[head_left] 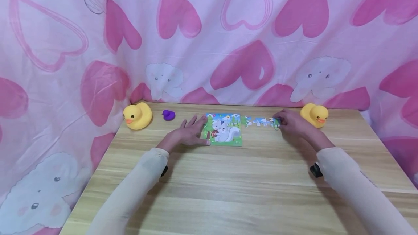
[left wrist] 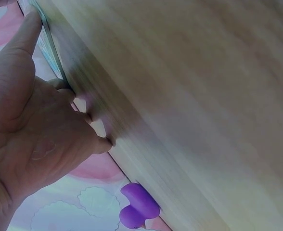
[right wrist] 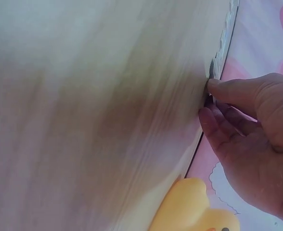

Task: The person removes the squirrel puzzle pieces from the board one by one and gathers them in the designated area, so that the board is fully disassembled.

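A square puzzle board (head_left: 225,130) with a white squirrel picture lies on the table. My left hand (head_left: 192,132) rests at the board's left side, thumb on its near corner and fingers spread along the far part of that edge; the thumb (left wrist: 31,29) shows at the board in the left wrist view. To the right of the board runs a row of loose jigsaw pieces (head_left: 261,122). At the row's right end my right hand (head_left: 292,122) pinches a puzzle piece (head_left: 277,123) between thumb and fingers, and the fingertips cover part of it.
A large yellow rubber duck (head_left: 138,116) and a small purple duck (head_left: 168,115) stand left of my left hand. Another yellow duck (head_left: 315,114) sits just behind my right hand. A pink heart-patterned curtain (head_left: 202,46) hangs along the back of the wooden table (head_left: 241,188).
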